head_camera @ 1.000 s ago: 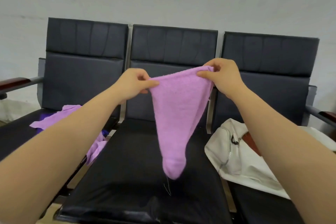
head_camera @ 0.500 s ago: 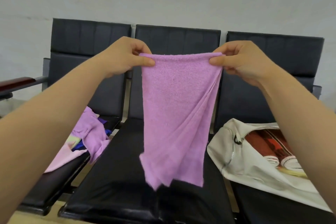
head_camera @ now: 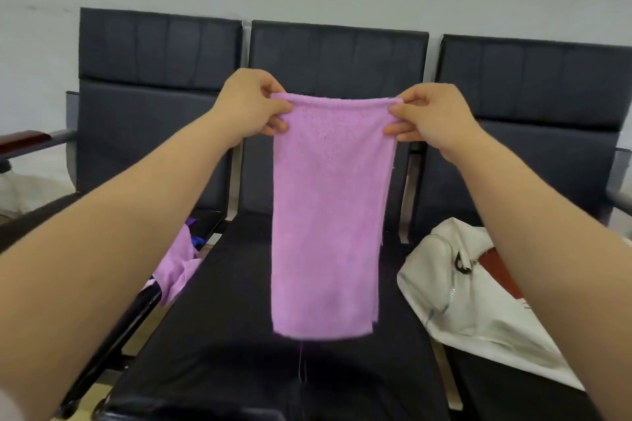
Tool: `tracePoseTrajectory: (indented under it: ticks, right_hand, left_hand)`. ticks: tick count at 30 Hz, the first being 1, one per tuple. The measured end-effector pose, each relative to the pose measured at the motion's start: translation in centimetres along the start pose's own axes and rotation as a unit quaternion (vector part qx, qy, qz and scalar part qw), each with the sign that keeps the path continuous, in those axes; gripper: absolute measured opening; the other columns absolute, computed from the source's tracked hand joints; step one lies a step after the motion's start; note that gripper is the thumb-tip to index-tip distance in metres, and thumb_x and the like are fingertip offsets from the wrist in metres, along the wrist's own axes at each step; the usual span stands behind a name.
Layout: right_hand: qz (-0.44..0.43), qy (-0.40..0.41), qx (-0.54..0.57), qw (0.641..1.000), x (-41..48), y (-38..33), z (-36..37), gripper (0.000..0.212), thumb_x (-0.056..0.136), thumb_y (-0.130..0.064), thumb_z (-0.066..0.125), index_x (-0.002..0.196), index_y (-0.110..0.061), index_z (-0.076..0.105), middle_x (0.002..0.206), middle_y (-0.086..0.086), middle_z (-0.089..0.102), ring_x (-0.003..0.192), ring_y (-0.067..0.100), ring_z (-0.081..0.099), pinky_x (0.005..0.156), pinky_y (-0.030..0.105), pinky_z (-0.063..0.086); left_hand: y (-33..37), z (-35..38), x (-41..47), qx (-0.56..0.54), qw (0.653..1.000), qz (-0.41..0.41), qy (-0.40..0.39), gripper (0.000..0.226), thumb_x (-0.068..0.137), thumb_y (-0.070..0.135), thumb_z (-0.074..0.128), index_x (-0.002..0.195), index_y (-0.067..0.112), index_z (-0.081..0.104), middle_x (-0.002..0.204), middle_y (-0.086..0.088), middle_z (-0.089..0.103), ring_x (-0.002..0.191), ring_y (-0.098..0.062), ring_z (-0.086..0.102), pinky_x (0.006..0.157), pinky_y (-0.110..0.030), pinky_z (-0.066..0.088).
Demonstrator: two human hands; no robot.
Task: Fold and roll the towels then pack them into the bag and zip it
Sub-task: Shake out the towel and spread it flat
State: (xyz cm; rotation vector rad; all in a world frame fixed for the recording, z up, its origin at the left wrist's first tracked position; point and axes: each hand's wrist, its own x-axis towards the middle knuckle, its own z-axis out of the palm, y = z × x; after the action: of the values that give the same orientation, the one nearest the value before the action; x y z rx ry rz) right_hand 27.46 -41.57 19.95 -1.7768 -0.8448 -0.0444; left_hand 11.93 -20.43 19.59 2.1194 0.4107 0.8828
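A purple towel (head_camera: 328, 215) hangs folded lengthwise in the air over the middle black seat (head_camera: 239, 335). My left hand (head_camera: 251, 106) pinches its top left corner and my right hand (head_camera: 429, 116) pinches its top right corner, with the top edge stretched straight between them. The towel's lower end hangs just above the seat. A white bag (head_camera: 455, 294) lies unzipped on the right seat, with something red showing inside; my right forearm hides part of it.
More purple and blue towels (head_camera: 178, 263) lie heaped on the left seat, partly behind my left forearm. Three black padded chairs stand joined in a row against a pale wall. A wooden armrest (head_camera: 24, 140) juts out at far left.
The towel hung in a point from a short, slack top edge; now it hangs straight as a flat, even strip. Both hands moved apart and now hold it level.
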Motion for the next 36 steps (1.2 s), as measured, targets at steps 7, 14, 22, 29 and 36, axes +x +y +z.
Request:
tracePoseTrajectory:
  ticks: [7,14,22,29,36]
  right_hand:
    - [-0.027,-0.005,-0.02,0.999,-2.6,3.4,1.2,0.012,0.089,-0.006,0.064,0.083,-0.016,0.064,0.075,0.006,0.069,0.066,0.014,0.07,0.055,0.022,0.054]
    - [-0.009,-0.263,-0.231,0.937,-14.9,13.5,4.3,0.022,0.073,-0.004,0.073,0.072,-0.024,0.062,0.073,-0.011,0.058,0.061,0.001,0.052,0.061,0.015,0.042]
    - [0.005,-0.443,-0.273,0.854,-23.1,18.6,6.5,0.021,0.072,-0.018,0.067,0.074,-0.033,0.053,0.097,-0.011,0.055,0.082,0.004,0.054,0.077,0.025,0.05]
    - [0.02,-0.442,-0.287,0.85,-24.1,19.1,6.7,0.017,0.077,-0.022,0.062,0.076,-0.032,0.049,0.096,-0.009,0.061,0.086,0.009,0.059,0.078,0.03,0.053]
    - [0.138,-0.357,-0.068,0.921,-22.4,19.6,5.6,0.005,0.091,-0.013,0.061,0.091,-0.014,0.056,0.083,0.019,0.062,0.069,0.027,0.055,0.068,0.031,0.05]
  left_hand:
    - [-3.3,0.3,-2.2,0.08,0.993,0.066,-0.051,0.006,0.085,0.013,0.069,0.09,0.012,0.066,0.077,0.0,0.069,0.069,-0.011,0.068,0.061,-0.026,0.054]
    - [-14.5,4.9,-14.0,0.248,0.911,0.067,-0.323,0.01,0.078,0.024,0.074,0.08,0.026,0.064,0.083,0.013,0.06,0.071,-0.001,0.054,0.065,-0.015,0.041]
    - [-19.2,8.2,-25.0,0.333,0.84,0.128,-0.408,0.037,0.077,0.037,0.061,0.111,0.028,0.05,0.111,0.013,0.039,0.094,-0.004,0.04,0.078,-0.018,0.032]
    - [-20.8,7.4,-25.8,0.297,0.875,0.143,-0.355,0.028,0.086,0.039,0.043,0.101,0.025,0.063,0.103,0.01,0.063,0.091,-0.009,0.059,0.08,-0.028,0.05]
    - [-19.9,7.5,-24.3,0.027,0.957,-0.087,-0.277,0.011,0.096,0.019,0.053,0.088,0.019,0.061,0.085,-0.004,0.063,0.084,-0.019,0.06,0.078,-0.03,0.048]
